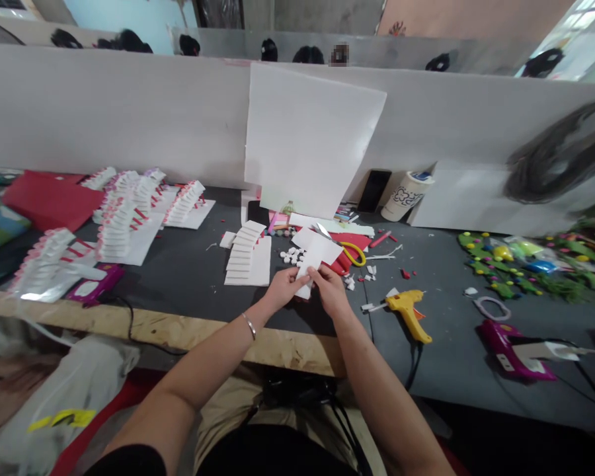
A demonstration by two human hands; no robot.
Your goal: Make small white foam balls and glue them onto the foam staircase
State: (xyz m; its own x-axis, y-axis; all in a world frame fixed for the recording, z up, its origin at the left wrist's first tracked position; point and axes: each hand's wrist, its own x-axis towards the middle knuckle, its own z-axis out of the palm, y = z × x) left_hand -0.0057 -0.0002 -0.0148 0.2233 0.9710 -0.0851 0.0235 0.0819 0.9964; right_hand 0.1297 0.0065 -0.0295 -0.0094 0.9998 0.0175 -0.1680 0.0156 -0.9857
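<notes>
Both hands pinch a narrow white strip (313, 254) that looks like foam board or card, near the table's front edge. My left hand (282, 289), with a bracelet at the wrist, grips its lower left side. On its lower right side are the closed fingers of my right hand (331, 291). Small white round pieces (291, 255) lie just behind my left hand. Further left is a white stepped piece (248, 248) on a white base. Scissors (354, 254) with yellow handles rest behind my right hand, and a yellow glue gun (407, 312) lies to its right.
A white board (312, 139) leans at the back, near a dark phone-like slab (375, 190) and a patterned cup (405, 196). Several decorated stepped pieces (116, 225) stand left. Purple power strips (95, 284) sit on both sides. A seated person's sleeve (74, 390) is at left.
</notes>
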